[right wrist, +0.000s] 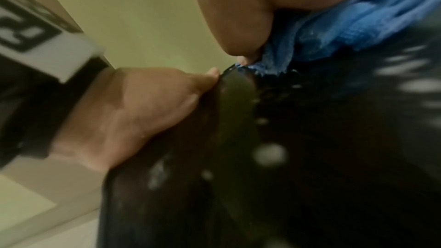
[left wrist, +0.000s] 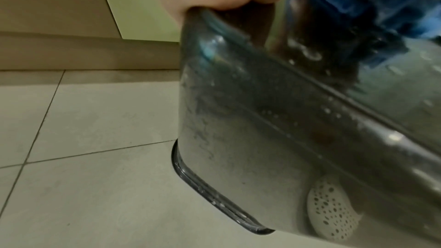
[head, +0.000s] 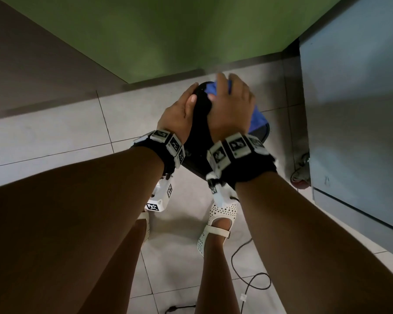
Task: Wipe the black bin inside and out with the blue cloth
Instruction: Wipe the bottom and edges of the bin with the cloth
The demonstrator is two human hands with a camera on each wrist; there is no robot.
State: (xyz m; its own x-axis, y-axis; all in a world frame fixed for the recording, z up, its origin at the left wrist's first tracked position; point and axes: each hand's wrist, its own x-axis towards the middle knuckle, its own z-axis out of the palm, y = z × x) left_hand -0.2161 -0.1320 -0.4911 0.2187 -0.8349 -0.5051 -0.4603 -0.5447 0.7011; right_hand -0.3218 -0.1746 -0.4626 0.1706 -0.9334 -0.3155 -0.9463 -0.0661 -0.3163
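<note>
Head view: I had the bin [head: 196, 137] tipped over on the floor [head: 55, 132], just in front of my feet, near the green wall [head: 168, 37] w/ a grey cabinet [head: 354, 98] to my right. My left hand [head: 177, 118] was curled over the bin's upper edge, thumb lying on the black side, holding it steady. My right hand [head: 232, 109] lay on top of the cloth [head: 258, 120], fingers spread fairly straight, pressing it onto the bin; blue showed past my fingertips and beside my wrist.

Left wrist cam: bin wall [left wrist: 262, 120] was wet, droplets and smears all over, one rim corner close to the floor tiles; whether it touched them I couldn't tell. Right wrist cam was blurred, but showed the cloth [right wrist: 346, 25] bunched under my palm against the black surface, w/ my left thumb [right wrist: 203, 80] on the edge right next to it.

Step in hand, as I judged it: wiping the outside, upper part, approx mid-task; the inside wasn't visible so can't say if done. Next move needed: keep the left hand clamped so the bin doesn't roll, drag the cloth down the wet side w/ even pressure, then turn the bin for the next face.
</note>
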